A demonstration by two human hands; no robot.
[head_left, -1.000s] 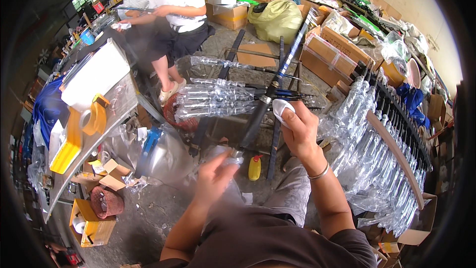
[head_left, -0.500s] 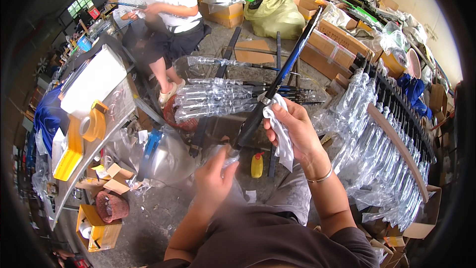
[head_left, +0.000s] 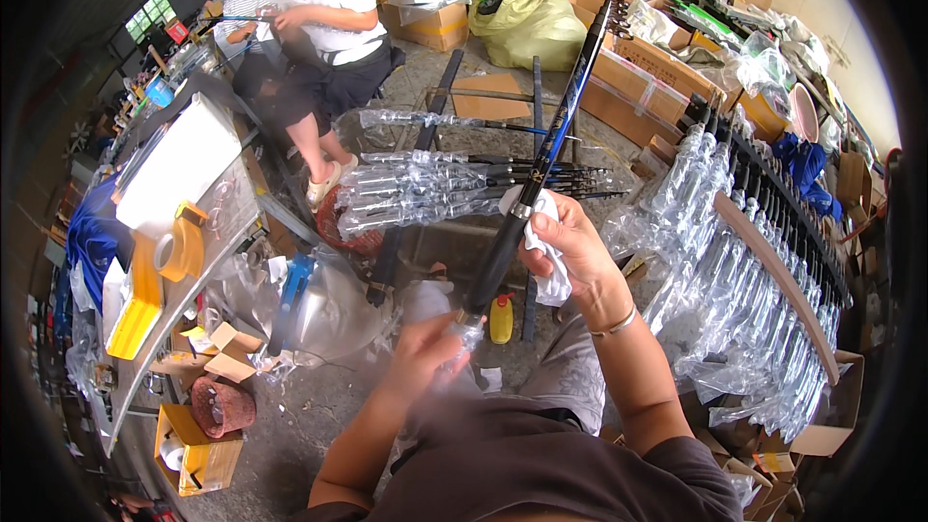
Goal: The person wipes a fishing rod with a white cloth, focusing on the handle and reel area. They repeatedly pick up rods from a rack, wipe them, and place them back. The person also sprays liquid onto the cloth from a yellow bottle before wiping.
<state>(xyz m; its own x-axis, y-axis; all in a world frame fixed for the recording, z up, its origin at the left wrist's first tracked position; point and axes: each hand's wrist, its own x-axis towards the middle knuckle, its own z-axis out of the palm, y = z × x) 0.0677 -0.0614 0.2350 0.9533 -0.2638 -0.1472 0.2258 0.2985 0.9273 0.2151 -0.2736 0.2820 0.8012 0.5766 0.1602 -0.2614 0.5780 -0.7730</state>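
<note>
Since a second before, the right hand [head_left: 565, 242] had slid down the dark rod [head_left: 541, 159], its fingers clenched around a white cloth [head_left: 551, 271] pressed against the shaft. The left hand [head_left: 425, 348], blurred, gripped the butt below, steadying it for wiping.

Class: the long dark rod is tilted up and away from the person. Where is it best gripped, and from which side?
Grip the thick butt end of the dark rod, low near the lap, coming from the side. It is widest there, while the far tip tapers thin.
</note>
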